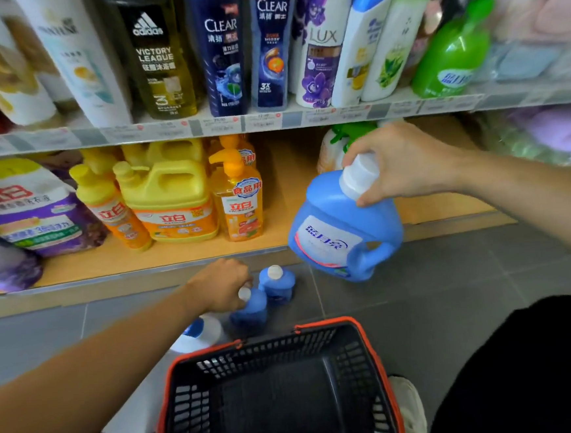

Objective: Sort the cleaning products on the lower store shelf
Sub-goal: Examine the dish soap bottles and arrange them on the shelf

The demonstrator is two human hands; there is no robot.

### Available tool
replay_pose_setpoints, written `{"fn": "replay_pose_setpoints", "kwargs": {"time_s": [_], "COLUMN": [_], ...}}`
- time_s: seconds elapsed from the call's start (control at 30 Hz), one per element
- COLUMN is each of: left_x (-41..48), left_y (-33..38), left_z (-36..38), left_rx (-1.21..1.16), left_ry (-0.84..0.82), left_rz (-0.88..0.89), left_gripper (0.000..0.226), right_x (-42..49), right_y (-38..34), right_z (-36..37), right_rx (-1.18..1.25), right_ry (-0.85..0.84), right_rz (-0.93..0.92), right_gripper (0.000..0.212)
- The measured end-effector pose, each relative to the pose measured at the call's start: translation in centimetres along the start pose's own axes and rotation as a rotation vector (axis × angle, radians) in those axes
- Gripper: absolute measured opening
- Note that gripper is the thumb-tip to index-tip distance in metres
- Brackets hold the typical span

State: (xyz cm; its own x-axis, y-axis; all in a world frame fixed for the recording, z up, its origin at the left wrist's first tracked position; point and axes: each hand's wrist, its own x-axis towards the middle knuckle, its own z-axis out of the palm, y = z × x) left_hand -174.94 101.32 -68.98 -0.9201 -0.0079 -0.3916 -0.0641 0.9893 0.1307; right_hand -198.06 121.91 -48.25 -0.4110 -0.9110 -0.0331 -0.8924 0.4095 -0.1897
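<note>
Just beyond the shopping basket [366, 343], the left hand [221, 283] pinches a small blue bottle's [250, 313] cap. Above, the right hand [406, 162] grips a tilted blue detergent jug [333, 233] by its cap.

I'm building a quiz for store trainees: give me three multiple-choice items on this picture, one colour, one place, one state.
1. The basket's rim is: A green; B orange; C white.
2. The small blue bottles stand: A in the basket; B on the upper shelf; C on the floor.
3. The big blue jug is: A lying in the basket; B held tilted by the right hand; C upright on the shelf.
Answers: B, orange edge around black mesh; C, grey tiles lie under both; B, that hand grips its white cap.
</note>
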Motion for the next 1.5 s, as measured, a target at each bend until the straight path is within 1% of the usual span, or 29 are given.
{"fn": "replay_pose_setpoints", "kwargs": {"time_s": [0.13,0.23,0.37,0.47,0.57,0.63,0.77,0.83,0.9,0.97,1.03,1.07,1.1,1.17,1.23,1.3,1.4,1.5], "left_x": [-0.9,-1.6,-2.7,-3.4,-3.9,-4.2,-4.8,-5.2,-5.4,-5.7,-5.8,-5.8,-5.8,-5.7,-5.6,-5.4,-5.1,-5.1], "left_y": [-0.3,-0.7,-1.2,-1.6,-1.9,-2.0,-2.0,-2.0,-2.1,-2.0,-2.0,-2.0,-2.1,-2.3,-2.4,-2.6,-2.8,-3.0], "left_z": [-1.5,-2.5,-3.7,-4.5,-5.1,-5.7,-6.8,-7.1,-7.3,-7.5,-7.7,-7.7,-7.6,-7.3,-7.1,-7.0,-7.2,-7.4], "left_rx": [-0.002,-0.025,-0.060,-0.107,-0.139,-0.153,-0.187,-0.196,-0.197,-0.200,-0.205,-0.209,-0.214,-0.212,-0.205,-0.202,-0.197,-0.200], "left_ry": [0.091,0.167,0.216,0.239,0.269,0.296,0.349,0.366,0.392,0.423,0.449,0.454,0.456,0.451,0.442,0.435,0.429,0.437], "left_rz": [-0.009,0.004,0.027,0.039,0.048,0.054,0.042,0.038,0.040,0.041,0.036,0.033,0.030,0.025,0.020,0.017,0.017,0.001], "left_gripper": [0.024,0.024,0.023,0.021,0.022,0.024,0.025,0.025,0.024,0.023,0.022,0.023,0.023,0.023,0.024,0.025,0.025,0.025], "right_x": [2.5,4.2,6.0,7.5,8.1,7.1,3.4,2.0,1.1,1.0,1.5,2.0,2.5,3.9,5.2,6.2,7.6,9.4], "right_y": [-1.7,-2.3,-2.6,-3.2,-3.0,-2.3,-1.3,-1.2,-1.2,-1.6,-2.3,-2.6,-2.9,-3.4,-3.8,-3.8,-3.1,-2.2], "right_z": [-0.7,1.3,4.4,5.4,6.1,6.8,10.1,12.4,14.9,17.5,19.9,21.1,22.1,23.6,24.3,24.7,25.0,25.0], "right_rx": [-0.031,-0.041,-0.053,-0.073,-0.051,-0.026,0.025,0.107,0.259,0.472,0.707,0.806,0.868,0.901,0.884,0.869,0.854,0.845], "right_ry": [0.059,0.087,0.080,0.043,0.033,0.125,0.451,0.547,0.578,0.487,0.339,0.311,0.327,0.428,0.553,0.642,0.677,0.680], "right_rz": [-0.006,0.036,0.099,0.033,-0.034,-0.038,-0.031,0.036,0.159,0.363,0.545,0.595,0.633,0.722,0.816,0.863,0.852,0.802], "right_gripper": [0.058,0.061,0.064,0.061,0.067,0.070,0.059,0.056,0.051,0.051,0.060,0.064,0.064,0.055,0.044,0.040,0.044,0.041]}}
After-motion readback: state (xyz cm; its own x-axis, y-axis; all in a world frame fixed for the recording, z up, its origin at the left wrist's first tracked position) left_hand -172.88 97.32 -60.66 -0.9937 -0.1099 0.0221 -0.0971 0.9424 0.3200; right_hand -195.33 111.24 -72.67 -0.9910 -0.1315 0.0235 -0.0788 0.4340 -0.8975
